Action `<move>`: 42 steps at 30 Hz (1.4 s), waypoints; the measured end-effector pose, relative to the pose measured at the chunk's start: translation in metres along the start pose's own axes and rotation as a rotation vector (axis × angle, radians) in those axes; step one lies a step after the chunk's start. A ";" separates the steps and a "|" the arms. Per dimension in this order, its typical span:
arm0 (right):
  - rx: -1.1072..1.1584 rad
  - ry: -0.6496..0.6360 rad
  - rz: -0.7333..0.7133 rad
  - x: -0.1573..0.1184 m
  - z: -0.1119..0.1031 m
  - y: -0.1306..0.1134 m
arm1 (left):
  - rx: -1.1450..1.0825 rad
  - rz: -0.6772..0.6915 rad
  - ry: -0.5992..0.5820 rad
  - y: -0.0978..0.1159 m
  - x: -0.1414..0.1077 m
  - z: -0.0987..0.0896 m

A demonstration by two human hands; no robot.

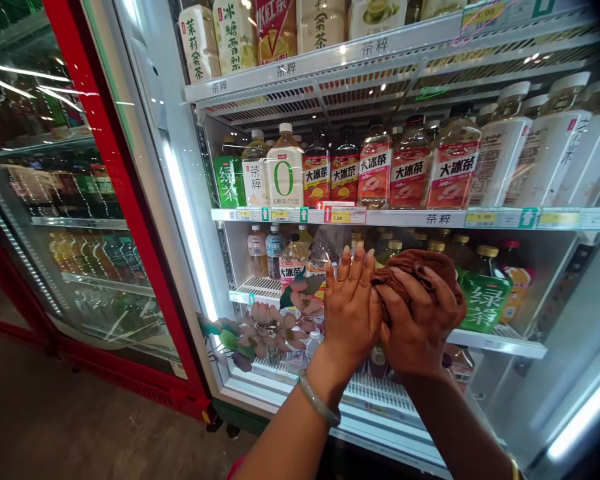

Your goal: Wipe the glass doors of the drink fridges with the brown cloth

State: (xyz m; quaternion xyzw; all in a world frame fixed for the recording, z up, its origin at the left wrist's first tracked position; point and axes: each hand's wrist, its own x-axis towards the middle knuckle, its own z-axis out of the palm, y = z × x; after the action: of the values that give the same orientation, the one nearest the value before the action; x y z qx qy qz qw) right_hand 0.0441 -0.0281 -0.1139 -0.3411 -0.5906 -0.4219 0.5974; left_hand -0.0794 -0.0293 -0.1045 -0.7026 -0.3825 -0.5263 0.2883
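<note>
Right hand (420,327) fingers clenched around bunched brown cloth (410,267), pressed at middle-shelf height as if wiping; left hand (350,307) open, fingers straight, flat beside cloth, steadying; behind, green-label bottle (483,300) upright on shelf (500,341); tea bottles (410,167) face outward above.

You are standing before an open drinks cooler (380,220) whose white wire shelves (360,50) are carrying rows of bottled tea (375,170). Price tags (345,215) are lining the shelf edges. A bright light strip (190,227) is glowing down the cooler's left frame. To your left, 1 red-framed glass door (105,167) is reflecting ceiling lights, with more bottles sitting behind it. Brownish floor (55,413) is showing below.
</note>
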 end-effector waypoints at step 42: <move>0.113 0.122 -0.097 0.009 0.012 0.027 | 0.102 -0.037 0.120 -0.049 -0.015 -0.016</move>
State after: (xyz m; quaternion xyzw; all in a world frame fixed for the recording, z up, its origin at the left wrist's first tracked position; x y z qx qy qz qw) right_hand 0.0629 -0.0073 -0.1018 -0.2516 -0.5918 -0.4362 0.6294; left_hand -0.1311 -0.0189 -0.1149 -0.6469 -0.4038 -0.5525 0.3365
